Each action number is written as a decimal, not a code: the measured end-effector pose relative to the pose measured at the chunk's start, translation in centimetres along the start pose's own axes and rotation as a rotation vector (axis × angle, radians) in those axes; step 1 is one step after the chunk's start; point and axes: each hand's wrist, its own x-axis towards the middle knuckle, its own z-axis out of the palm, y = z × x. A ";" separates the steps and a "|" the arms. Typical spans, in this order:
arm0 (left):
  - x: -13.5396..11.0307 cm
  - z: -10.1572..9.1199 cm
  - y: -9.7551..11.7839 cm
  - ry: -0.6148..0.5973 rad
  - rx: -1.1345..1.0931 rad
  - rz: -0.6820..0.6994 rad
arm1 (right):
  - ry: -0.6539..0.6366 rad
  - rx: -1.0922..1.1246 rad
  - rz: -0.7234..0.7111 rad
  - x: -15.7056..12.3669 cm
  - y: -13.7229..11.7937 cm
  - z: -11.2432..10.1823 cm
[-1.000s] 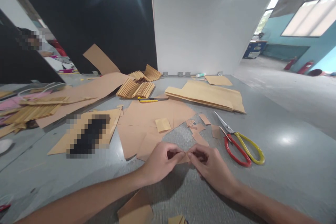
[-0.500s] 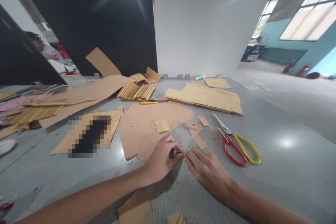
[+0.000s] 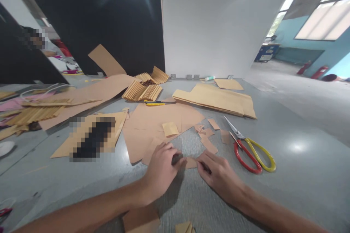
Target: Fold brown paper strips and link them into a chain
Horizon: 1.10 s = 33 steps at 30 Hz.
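My left hand (image 3: 161, 169) and my right hand (image 3: 218, 176) meet low over the grey table (image 3: 290, 174). Between their fingertips lies a small brown paper piece (image 3: 190, 162). Both hands have the fingers curled and pinch its two ends, pressing it against the table. Just behind the left hand spreads a large brown paper sheet (image 3: 155, 123) with a small folded square (image 3: 170, 129) on it. Red and yellow scissors (image 3: 250, 149) lie to the right of my right hand, blades pointing away.
Small paper scraps (image 3: 209, 134) lie behind the hands. A yellow utility knife (image 3: 155, 103), pleated paper fans (image 3: 143, 87) and a stack of brown sheets (image 3: 218, 98) sit farther back. Black and white boards stand behind. A person sits at far left.
The hands were raised slightly with the piece pinched between them; they have come down onto the table, and the piece now lies flat between the fingertips.
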 end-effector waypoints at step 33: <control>0.7 -0.6 0.1 -0.020 -0.575 -0.063 | 0.219 0.459 0.243 0.5 -0.7 -0.8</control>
